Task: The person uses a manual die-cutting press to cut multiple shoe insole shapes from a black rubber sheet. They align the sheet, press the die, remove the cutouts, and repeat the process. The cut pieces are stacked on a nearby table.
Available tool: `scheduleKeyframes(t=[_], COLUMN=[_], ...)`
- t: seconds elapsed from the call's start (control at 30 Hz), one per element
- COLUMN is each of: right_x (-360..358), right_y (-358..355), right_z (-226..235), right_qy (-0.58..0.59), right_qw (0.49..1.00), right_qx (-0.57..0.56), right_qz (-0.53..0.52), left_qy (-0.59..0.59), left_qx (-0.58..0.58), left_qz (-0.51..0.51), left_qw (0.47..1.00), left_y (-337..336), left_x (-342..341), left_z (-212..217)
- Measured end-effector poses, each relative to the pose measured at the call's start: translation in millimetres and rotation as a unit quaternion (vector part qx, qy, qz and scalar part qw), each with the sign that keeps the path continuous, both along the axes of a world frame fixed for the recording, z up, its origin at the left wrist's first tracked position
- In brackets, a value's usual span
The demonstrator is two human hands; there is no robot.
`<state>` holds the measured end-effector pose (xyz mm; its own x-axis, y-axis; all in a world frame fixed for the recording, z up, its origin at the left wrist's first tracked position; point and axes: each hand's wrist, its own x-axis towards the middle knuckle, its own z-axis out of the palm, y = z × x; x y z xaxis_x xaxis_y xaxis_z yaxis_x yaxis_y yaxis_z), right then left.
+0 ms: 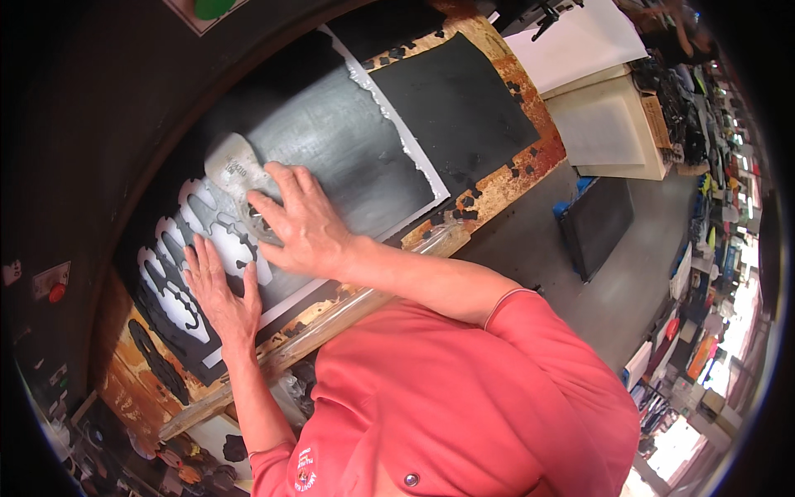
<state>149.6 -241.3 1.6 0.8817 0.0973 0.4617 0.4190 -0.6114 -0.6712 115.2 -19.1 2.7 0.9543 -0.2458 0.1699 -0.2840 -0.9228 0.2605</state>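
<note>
My right hand (306, 224) grips a pale, sole-shaped cutting die (233, 166) with an opening near its lower end. The die rests on or just over a shiny dark grey sheet (331, 116), at the left end of its uncut part. Beside it on the left, my left hand (222, 294) lies flat with its fingers stretched out, holding nothing. Under and around that hand is the cut part of the sheet, where sole-shaped holes (170, 294) show white below. Dark strips remain between the holes. A white board edge (402, 137) borders the sheet on the right.
A matte black sheet (455, 108) lies on the worn brown tabletop (538, 157) among small black scraps. A wooden rail (348, 302) runs along the near edge. The dark machine body (99, 108) overhangs at the left. Pale stacked sheets (609, 124) stand at the upper right.
</note>
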Motion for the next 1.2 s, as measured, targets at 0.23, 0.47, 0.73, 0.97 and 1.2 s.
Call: scheduleKeyframes(t=[0.23,0.47,0.73,0.97,1.2], right_x=[-2.9,-3.1,-5.4,-3.7,-11.9], right_y=[-83.2,-172.5,-63.7,-21.4,-23.5], right_z=[6.9,22.0,15.4,4.5,8.5], right_qy=[0.047,0.016,0.049,-0.019,-0.022], right_qw=[0.975,0.971,0.992,0.998,0.995], right_qx=[-0.214,-0.239,-0.075,-0.063,-0.092], right_qz=[0.034,-0.019,0.084,0.02,0.026], left_qy=[-0.012,-0.038,-0.008,-0.016,-0.027], left_qx=[-0.01,-0.046,-0.129,-0.093,-0.105], left_qz=[-0.004,-0.002,-0.047,-0.017,-0.026], left_qw=[1.0,0.998,0.99,0.995,0.994], left_y=[0.8,6.0,-33.8,-42.9,-40.4], left_x=[0.5,-3.2,-29.0,-28.8,-30.3], left_z=[-0.7,-4.9,2.9,6.6,1.2])
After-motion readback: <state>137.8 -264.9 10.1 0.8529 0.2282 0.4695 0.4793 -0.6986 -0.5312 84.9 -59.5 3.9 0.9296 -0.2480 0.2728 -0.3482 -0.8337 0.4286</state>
